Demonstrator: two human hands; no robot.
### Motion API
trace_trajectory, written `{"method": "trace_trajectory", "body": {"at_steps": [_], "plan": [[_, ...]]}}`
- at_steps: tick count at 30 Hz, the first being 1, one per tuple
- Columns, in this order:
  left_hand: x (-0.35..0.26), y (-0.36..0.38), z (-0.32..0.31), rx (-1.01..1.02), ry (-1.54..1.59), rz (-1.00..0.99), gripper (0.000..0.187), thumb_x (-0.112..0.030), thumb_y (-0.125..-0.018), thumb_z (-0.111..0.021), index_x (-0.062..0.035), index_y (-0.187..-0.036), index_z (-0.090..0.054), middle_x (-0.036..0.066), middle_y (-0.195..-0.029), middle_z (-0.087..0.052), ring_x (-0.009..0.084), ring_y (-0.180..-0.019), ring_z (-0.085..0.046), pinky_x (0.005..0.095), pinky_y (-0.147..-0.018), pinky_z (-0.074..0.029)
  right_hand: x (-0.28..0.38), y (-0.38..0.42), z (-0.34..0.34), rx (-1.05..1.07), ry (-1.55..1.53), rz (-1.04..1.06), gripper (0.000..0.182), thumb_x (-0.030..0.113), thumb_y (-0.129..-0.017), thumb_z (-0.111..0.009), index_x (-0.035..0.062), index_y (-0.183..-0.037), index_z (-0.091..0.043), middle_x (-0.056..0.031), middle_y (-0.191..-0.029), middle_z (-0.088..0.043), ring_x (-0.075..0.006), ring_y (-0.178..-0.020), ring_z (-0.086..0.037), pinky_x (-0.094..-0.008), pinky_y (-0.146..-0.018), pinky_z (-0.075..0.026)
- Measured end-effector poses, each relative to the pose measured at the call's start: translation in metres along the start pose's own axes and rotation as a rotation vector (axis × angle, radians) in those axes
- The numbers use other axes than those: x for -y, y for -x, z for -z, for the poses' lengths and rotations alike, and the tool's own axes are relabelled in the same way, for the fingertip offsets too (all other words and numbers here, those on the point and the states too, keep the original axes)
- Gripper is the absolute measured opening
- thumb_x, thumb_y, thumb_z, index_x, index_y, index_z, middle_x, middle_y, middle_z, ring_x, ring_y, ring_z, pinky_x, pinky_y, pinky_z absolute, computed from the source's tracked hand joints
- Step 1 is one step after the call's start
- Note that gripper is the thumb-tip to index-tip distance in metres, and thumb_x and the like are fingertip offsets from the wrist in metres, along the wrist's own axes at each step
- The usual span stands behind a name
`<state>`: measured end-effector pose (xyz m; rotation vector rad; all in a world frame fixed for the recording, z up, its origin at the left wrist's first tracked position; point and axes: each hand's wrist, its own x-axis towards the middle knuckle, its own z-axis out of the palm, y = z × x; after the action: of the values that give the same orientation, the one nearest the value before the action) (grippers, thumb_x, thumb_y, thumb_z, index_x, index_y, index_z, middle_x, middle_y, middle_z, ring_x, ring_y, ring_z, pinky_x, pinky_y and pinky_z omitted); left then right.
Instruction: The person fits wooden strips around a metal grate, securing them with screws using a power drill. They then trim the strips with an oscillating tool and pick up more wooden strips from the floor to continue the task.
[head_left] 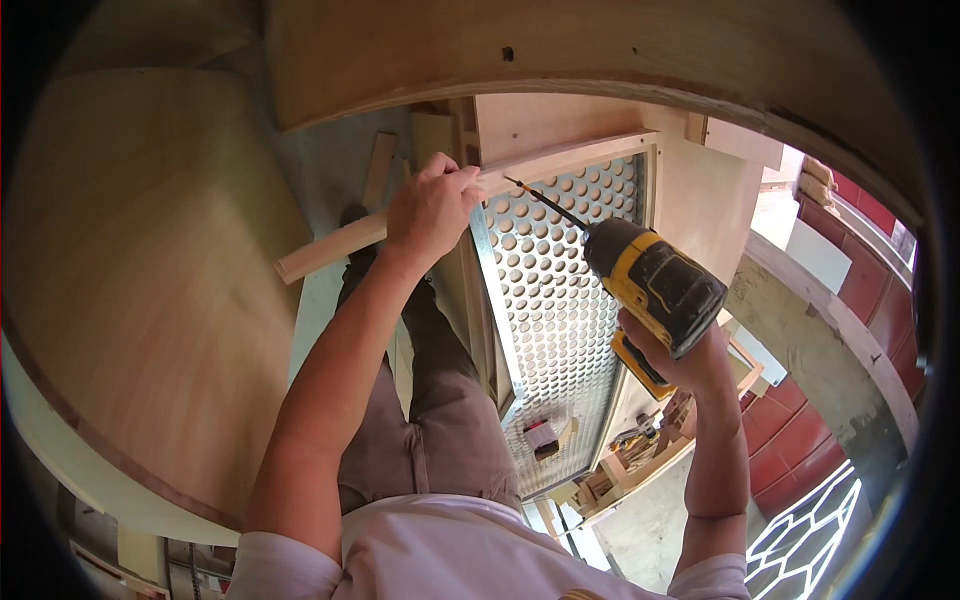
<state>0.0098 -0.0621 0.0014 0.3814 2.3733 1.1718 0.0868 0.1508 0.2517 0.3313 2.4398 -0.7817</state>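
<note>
Floor [330, 170] is carrying a perforated metal panel [555, 300] in a wooden frame [560, 160]; wood offcuts [380, 165] are lying alongside.

Both arms reach forward, left hand [430, 208] and right hand [683, 362] each closed in a grip.

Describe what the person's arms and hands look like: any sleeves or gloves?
Both hands, left and right, are bare, with no gloves, rings or watch showing. The forearms are uncovered. Short pale sleeves of a light shirt end above the elbows.
</note>
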Motion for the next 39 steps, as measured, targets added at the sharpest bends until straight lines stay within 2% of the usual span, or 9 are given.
{"method": "trace_trajectory", "body": {"at_steps": [8, 12, 15, 17, 27, 29, 32, 35, 39], "plan": [[0.003, 0.006, -0.003, -0.090, -0.118, -0.161, 0.021, -0.028, -0.096, -0.067, -0.0145, -0.110, -0.074, 0.004, -0.109, -0.068, 0.0301, -0.089, -0.071, 0.0436, -0.077, -0.058, -0.004, 0.001, 0.002, 0.048, -0.003, -0.040, 0.036, 0.014, -0.087, -0.079, 0.0027, -0.117, -0.063, -0.0080, -0.097, -0.073, -0.0151, -0.084, -0.070, -0.0326, -0.074, -0.059], [0.006, -0.001, -0.010, -0.041, 0.014, -0.056, 0.023, -0.031, -0.101, -0.060, -0.0166, -0.113, -0.072, 0.004, -0.110, -0.069, 0.0314, -0.094, -0.071, 0.0448, -0.078, -0.058, -0.004, 0.004, 0.003, 0.036, -0.010, 0.004, 0.035, 0.013, -0.088, -0.077, 0.0021, -0.117, -0.062, -0.0079, -0.097, -0.072, -0.0150, -0.085, -0.068, -0.0334, -0.075, -0.058], [0.008, -0.006, -0.008, 0.034, 0.042, 0.002, 0.025, -0.033, -0.103, -0.055, -0.0194, -0.118, -0.070, 0.005, -0.112, -0.070, 0.0325, -0.097, -0.070, 0.0460, -0.080, -0.058, 0.007, -0.001, 0.008, 0.060, -0.083, -0.210, 0.046, 0.002, -0.076, -0.080, -0.0002, -0.119, -0.064, -0.0133, -0.102, -0.073, -0.0232, -0.091, -0.071, -0.0329, -0.083, -0.057], [0.005, -0.010, -0.004, 0.099, 0.007, 0.037, 0.027, -0.034, -0.104, -0.053, -0.0215, -0.123, -0.068, 0.005, -0.113, -0.070, 0.0331, -0.100, -0.070, 0.0467, -0.082, -0.057, 0.009, -0.004, 0.008, 0.072, -0.105, -0.191, 0.044, 0.002, -0.076, -0.079, 0.0001, -0.117, -0.065, -0.0124, -0.099, -0.074, -0.0214, -0.087, -0.071, -0.0321, -0.081, -0.057], [0.007, -0.024, 0.005, 0.330, 0.009, 0.105, 0.042, -0.039, -0.106, -0.049, -0.0083, -0.132, -0.061, 0.014, -0.128, -0.067, 0.0357, -0.120, -0.063, 0.0479, -0.099, -0.051, 0.015, -0.006, 0.006, 0.053, -0.103, -0.072, 0.038, 0.002, -0.076, -0.078, 0.0013, -0.112, -0.068, -0.0127, -0.096, -0.075, -0.0206, -0.085, -0.073, -0.0314, -0.078, -0.057], [0.009, -0.026, 0.005, 0.355, 0.023, 0.113, 0.045, -0.039, -0.106, -0.049, -0.0058, -0.133, -0.061, 0.015, -0.130, -0.066, 0.0354, -0.124, -0.061, 0.0472, -0.101, -0.051, 0.013, -0.009, 0.006, 0.070, -0.092, -0.133, 0.038, 0.002, -0.076, -0.078, 0.0017, -0.112, -0.068, -0.0129, -0.097, -0.075, -0.0213, -0.086, -0.073, -0.0316, -0.079, -0.057], [0.028, -0.025, -0.011, 0.241, 0.035, -0.001, 0.047, -0.040, -0.104, -0.052, -0.0024, -0.132, -0.062, 0.022, -0.126, -0.066, 0.0347, -0.111, -0.068, 0.0430, -0.096, -0.052, 0.002, -0.010, 0.008, 0.087, -0.029, -0.055, 0.038, 0.003, -0.078, -0.077, 0.0011, -0.114, -0.064, -0.0099, -0.095, -0.073, -0.0182, -0.084, -0.070, -0.0317, -0.077, -0.057], [0.032, -0.040, -0.006, 0.474, 0.144, 0.098, 0.049, -0.042, -0.105, -0.053, -0.0014, -0.129, -0.062, 0.020, -0.114, -0.069, 0.0258, -0.084, -0.074, 0.0386, -0.080, -0.056, 0.000, -0.012, 0.009, 0.128, -0.002, -0.071, 0.038, 0.004, -0.079, -0.078, 0.0005, -0.114, -0.063, -0.0085, -0.095, -0.072, -0.0174, -0.083, -0.069, -0.0320, -0.076, -0.057], [0.024, -0.055, 0.018, 0.788, 0.311, 0.240, 0.046, -0.041, -0.105, -0.053, -0.0025, -0.129, -0.062, 0.012, -0.099, -0.068, 0.0161, -0.066, -0.070, 0.0343, -0.066, -0.055, 0.012, -0.013, 0.004, 0.070, -0.073, -0.106, 0.043, 0.001, -0.075, -0.078, 0.0034, -0.117, -0.068, -0.0107, -0.099, -0.076, -0.0167, -0.090, -0.074, -0.0294, -0.081, -0.057]]}}
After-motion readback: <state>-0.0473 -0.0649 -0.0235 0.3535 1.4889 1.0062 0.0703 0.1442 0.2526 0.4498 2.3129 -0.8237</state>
